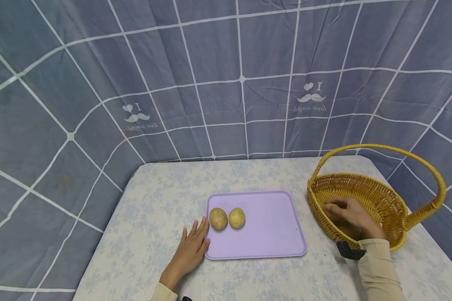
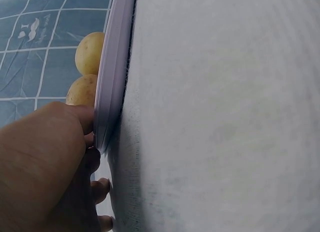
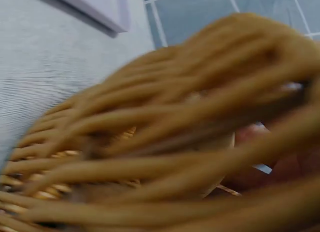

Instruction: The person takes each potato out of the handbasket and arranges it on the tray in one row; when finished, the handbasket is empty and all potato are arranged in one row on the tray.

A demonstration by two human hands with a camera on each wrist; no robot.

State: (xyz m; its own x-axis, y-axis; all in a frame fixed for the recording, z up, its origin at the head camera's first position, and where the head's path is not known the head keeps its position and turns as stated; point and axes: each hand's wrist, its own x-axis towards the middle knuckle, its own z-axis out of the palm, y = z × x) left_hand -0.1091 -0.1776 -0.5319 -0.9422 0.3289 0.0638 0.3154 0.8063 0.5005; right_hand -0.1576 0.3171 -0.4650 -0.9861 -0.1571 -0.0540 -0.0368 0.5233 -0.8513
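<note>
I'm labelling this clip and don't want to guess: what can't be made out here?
- Head: what lies beneath the right hand in the basket; the hand covers most of it.
- Right wrist: the basket's contents, behind its blurred weave.
- Left wrist: parts of the two potatoes, behind the tray and left hand.
- Head: the left sleeve, cut off by the bottom edge.

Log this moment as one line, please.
left hand: touching left edge of lilac tray | right hand: inside wicker basket, grip unclear | on tray: two potatoes

Tray [image 1: 265,225] common to all views
</note>
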